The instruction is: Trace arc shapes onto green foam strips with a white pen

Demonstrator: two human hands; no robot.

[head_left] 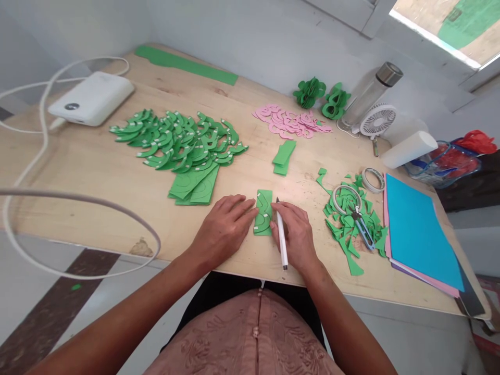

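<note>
In front of me lies a green paper strip with a curved green cutout on it, marked by small white pieces. My left hand rests flat, fingers stretched to the strip's left edge. A white pen with a dark tip is held in my right hand, whose fingertips touch the strip's right edge. To the left are a heap of curved green cutouts with white pieces on them and a stack of green paper pieces bearing drawn curves. Two plain green pieces lie beyond the strip.
Green scraps, scissors and tape rolls lie right, beside coloured sheets. Pink cutouts, green paper ornaments, a bottle and a small fan stand behind. A power bank trails cables left.
</note>
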